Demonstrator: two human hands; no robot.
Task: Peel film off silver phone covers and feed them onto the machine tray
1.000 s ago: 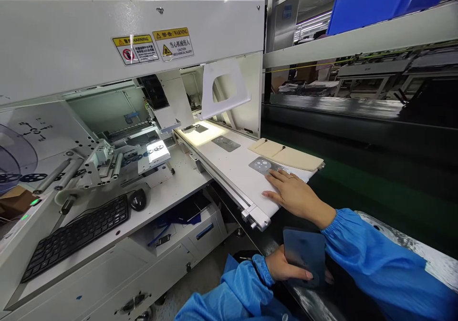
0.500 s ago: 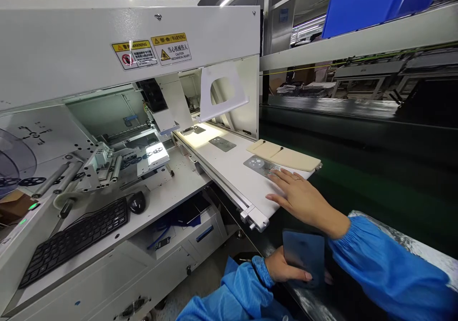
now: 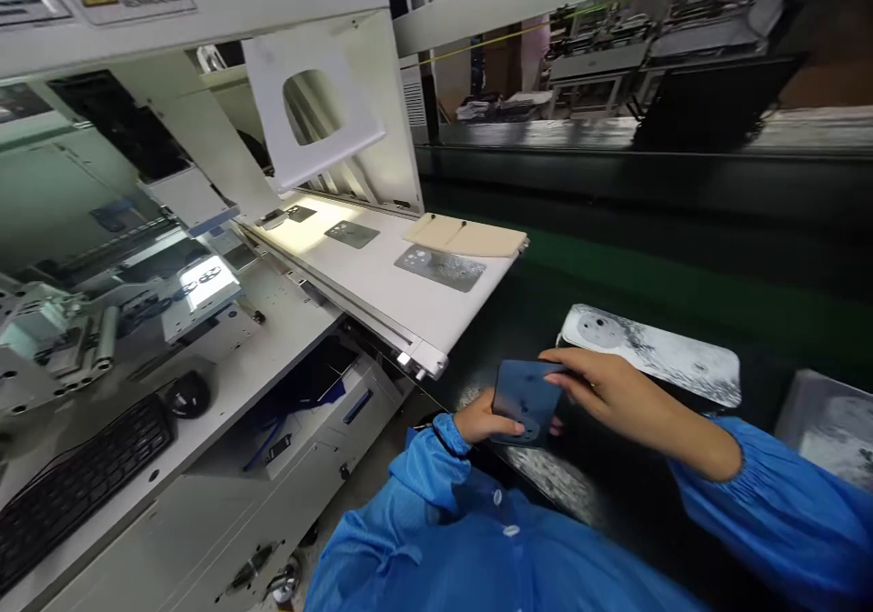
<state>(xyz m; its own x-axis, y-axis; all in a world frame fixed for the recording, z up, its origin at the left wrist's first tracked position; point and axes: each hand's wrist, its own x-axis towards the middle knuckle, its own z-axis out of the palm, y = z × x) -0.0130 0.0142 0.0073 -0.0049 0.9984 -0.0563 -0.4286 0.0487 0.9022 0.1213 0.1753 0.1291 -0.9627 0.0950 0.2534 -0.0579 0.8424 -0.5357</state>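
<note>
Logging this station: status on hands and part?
Left hand, right hand both grip dark blue panel. Grey panel apart on white conveyor. Nothing in the way.

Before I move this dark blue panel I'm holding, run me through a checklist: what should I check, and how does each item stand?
1. Grip on the dark blue panel: ok, left hand at its lower edge, right hand at its upper right corner.
2. Panel face clean: cannot tell, too dark.
3. Right hand clear of the silver panel: cannot tell, they overlap in view.
4. Grey panel apart from the near end of the white belt: ok.
5. Beige pad lying flat beside the grey panel: ok.
</note>
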